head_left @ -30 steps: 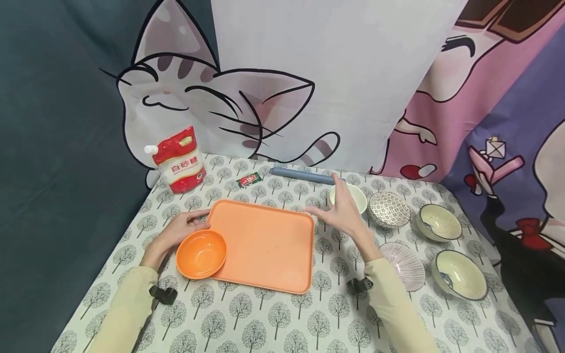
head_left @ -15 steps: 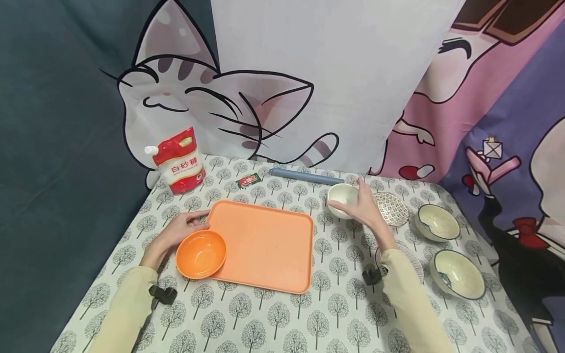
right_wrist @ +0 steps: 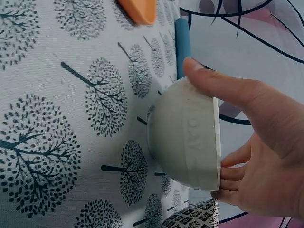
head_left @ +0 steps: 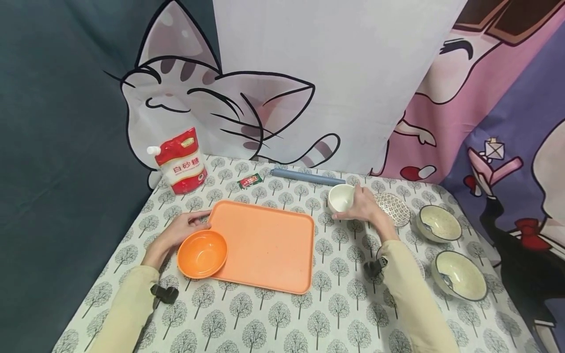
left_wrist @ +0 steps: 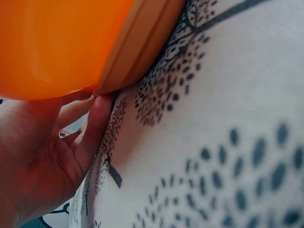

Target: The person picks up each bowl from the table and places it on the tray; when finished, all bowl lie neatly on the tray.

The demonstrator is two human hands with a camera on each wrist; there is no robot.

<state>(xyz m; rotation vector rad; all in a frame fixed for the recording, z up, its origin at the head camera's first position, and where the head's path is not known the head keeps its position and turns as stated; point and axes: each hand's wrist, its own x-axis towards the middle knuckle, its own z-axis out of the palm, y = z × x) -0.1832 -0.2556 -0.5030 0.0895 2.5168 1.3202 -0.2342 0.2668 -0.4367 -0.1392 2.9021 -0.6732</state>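
Observation:
In the head view, my right hand (head_left: 362,205) holds a small white bowl (head_left: 339,197) by its right side. The right wrist view shows the thumb (right_wrist: 202,76) against one side of this bowl (right_wrist: 185,137) and fingertips at the opposite rim. I cannot tell whether its base touches the cloth. My left hand (head_left: 183,228) grips the left edge of an orange tray (head_left: 269,245), close to its far corner. An orange bowl (head_left: 202,254) overlaps the tray's near left corner and, in the left wrist view, hides part of the left hand (left_wrist: 52,156).
Right of the white bowl stand a patterned bowl (head_left: 393,210), two cream bowls (head_left: 439,223) and a striped bowl (head_left: 418,264), partly behind the right forearm. A sugar pouch (head_left: 183,164), a small green-red packet (head_left: 249,181) and a blue-grey stick (head_left: 306,176) lie farther back.
My right hand has moved right and round to the white bowl's right side, closing its fingers on it. The left hand, tray and orange bowl keep their places.

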